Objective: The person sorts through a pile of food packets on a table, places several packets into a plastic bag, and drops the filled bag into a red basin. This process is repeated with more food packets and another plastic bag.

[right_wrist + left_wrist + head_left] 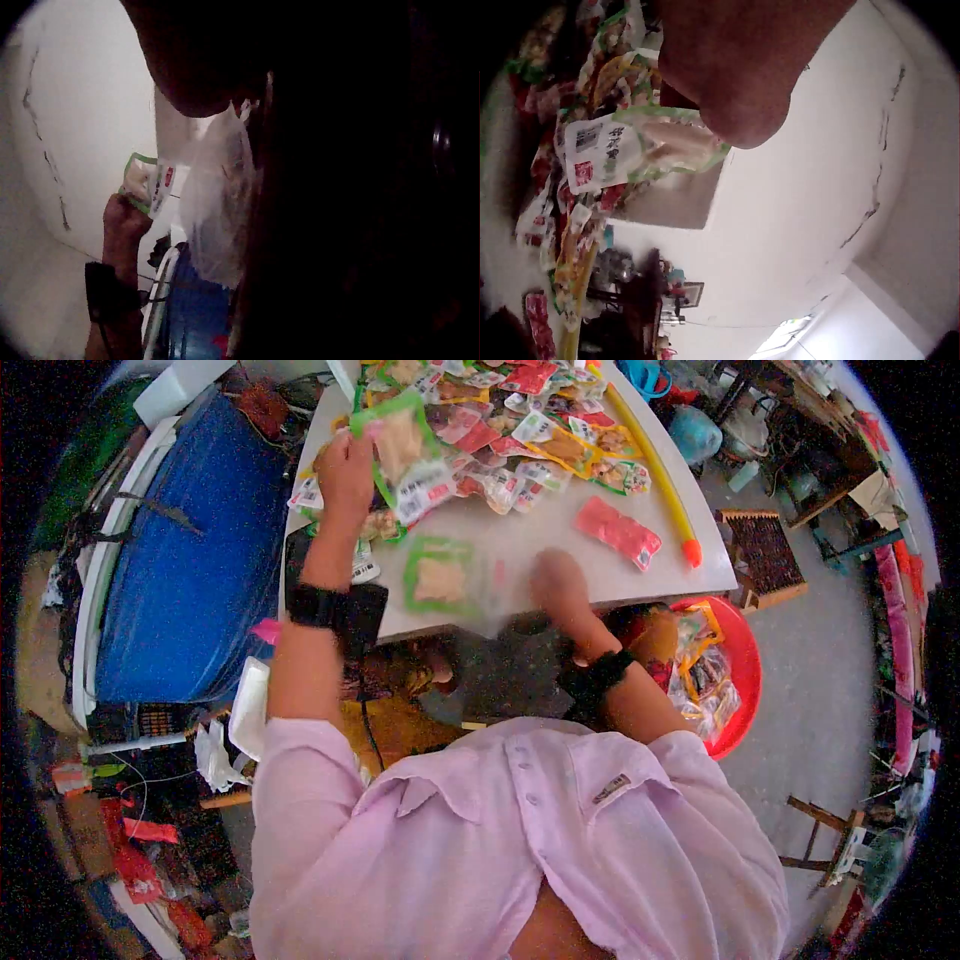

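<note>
In the head view, the left hand point(345, 475) pinches the edge of a green-bordered packet point(405, 455) with pale food inside, raised above the table's left side. That packet point(637, 146) hangs beside the hand point(739, 82) in the left wrist view. A second green-bordered packet point(440, 580), blurred, is low over the near edge of the table. Its clear plastic end stretches toward the blurred right hand point(560, 585), whose fingers are curled. In the right wrist view, translucent plastic point(217, 195) meets the underside of the dark right hand point(202, 67); the fingertips are hidden.
Many mixed packets point(560, 445) are heaped at the table's far side. A red packet point(618, 533) lies apart at the right, near a yellow tube point(650, 455). A red basin point(745, 680) with packets stands right of the table point(690, 585); a blue container point(195, 560) is at the left.
</note>
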Tool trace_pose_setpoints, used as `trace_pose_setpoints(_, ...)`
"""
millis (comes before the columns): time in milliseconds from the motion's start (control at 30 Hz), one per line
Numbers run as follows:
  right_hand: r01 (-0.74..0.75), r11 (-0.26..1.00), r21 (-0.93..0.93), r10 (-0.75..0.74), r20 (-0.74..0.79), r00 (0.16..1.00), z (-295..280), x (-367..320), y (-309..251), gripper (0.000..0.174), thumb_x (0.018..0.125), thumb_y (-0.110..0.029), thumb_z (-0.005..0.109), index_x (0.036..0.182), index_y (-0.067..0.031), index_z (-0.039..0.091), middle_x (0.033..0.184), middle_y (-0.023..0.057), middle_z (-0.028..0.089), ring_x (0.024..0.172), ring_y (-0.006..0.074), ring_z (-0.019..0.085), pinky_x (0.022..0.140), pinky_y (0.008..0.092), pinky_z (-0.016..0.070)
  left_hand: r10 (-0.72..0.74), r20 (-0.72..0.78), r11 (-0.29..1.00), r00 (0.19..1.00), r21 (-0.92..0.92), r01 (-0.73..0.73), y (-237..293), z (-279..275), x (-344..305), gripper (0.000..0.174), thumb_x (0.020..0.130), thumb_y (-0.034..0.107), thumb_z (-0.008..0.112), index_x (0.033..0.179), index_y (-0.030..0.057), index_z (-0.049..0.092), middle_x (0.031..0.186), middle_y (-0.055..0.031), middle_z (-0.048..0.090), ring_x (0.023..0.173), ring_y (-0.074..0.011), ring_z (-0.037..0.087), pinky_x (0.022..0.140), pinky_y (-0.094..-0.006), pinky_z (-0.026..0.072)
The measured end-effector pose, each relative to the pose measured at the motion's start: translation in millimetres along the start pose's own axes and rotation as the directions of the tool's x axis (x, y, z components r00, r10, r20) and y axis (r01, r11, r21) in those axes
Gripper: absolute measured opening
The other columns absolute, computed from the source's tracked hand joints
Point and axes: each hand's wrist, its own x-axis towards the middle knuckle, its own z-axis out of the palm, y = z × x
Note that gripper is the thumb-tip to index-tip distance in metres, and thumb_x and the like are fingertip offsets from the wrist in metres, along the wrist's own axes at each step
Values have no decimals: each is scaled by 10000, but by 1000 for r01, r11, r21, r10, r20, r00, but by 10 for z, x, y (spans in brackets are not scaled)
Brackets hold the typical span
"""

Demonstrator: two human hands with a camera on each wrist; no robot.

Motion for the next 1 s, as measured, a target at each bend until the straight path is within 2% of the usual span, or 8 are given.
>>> trace_pose_setpoints(167,-472,547,691,458,225,860,-268,-38,-295,166,691,-157,505,831,-67,511,850,95,519,764,263,500,618,336,404,-21,103,994,994,111,9,518,-142,-855,187,749,200,434,761,19,481,795,-146,507,749,-253,483,682,-355,376)
trace_pose_setpoints(267,460,888,16,-452,217,865,-428,-100,-313,177,727,-139,477,878,-51,496,848,66,527,779,214,509,643,291,408,626,77,769,776,105,-631,482,48,-1251,136,708,134,453,788,31,488,862,-132,503,790,-296,477,685,-361,374)
trace_pose_setpoints(300,19,832,554,-202,271,941,-491,-117,-429,188,731,-134,467,895,-45,492,856,63,528,785,199,507,655,277,406,716,151,680,682,71,-729,550,71,-1363,150,682,114,467,808,37,493,872,-123,503,787,-302,478,675,-363,379)
trace_pose_setpoints(367,-631,-289,720,27,665,746,-611,-178,-703,212,740,-124,449,929,-34,484,871,58,529,798,167,504,679,250,404,355,646,711,675,283,-644,859,107,-1644,222,627,115,492,839,50,506,871,-102,508,801,-283,479,678,-370,383)
trace_pose_setpoints(467,-6,854,520,-179,305,935,-731,-238,-738,226,746,-114,418,947,-30,479,900,57,525,785,133,496,665,229,408,678,447,685,583,-96,-722,783,267,-1993,267,582,126,513,839,55,520,884,-88,508,827,-285,470,719,-387,372)
trace_pose_setpoints(567,-546,46,836,158,534,831,-766,-364,-720,226,742,-102,410,944,-30,481,885,61,526,730,126,498,610,228,410,631,505,743,589,-173,-647,768,354,-2174,250,595,136,524,831,55,520,886,-93,504,835,-280,465,724,-395,368)
trace_pose_setpoints(767,-414,429,803,264,326,908,-622,-580,-34,253,730,-47,420,978,-7,443,862,78,520,676,141,501,547,233,410,561,296,796,773,62,-602,558,303,-2220,303,648,205,548,891,34,487,950,-164,465,919,-325,417,808,-411,320)
trace_pose_setpoints(1000,-354,53,934,411,303,860,-879,-541,-270,253,726,-22,435,979,-14,430,849,81,513,633,152,490,526,243,412,227,378,871,897,334,-361,312,421,-2107,325,639,228,556,875,14,486,1007,-192,429,959,-346,380,827,-409,304)
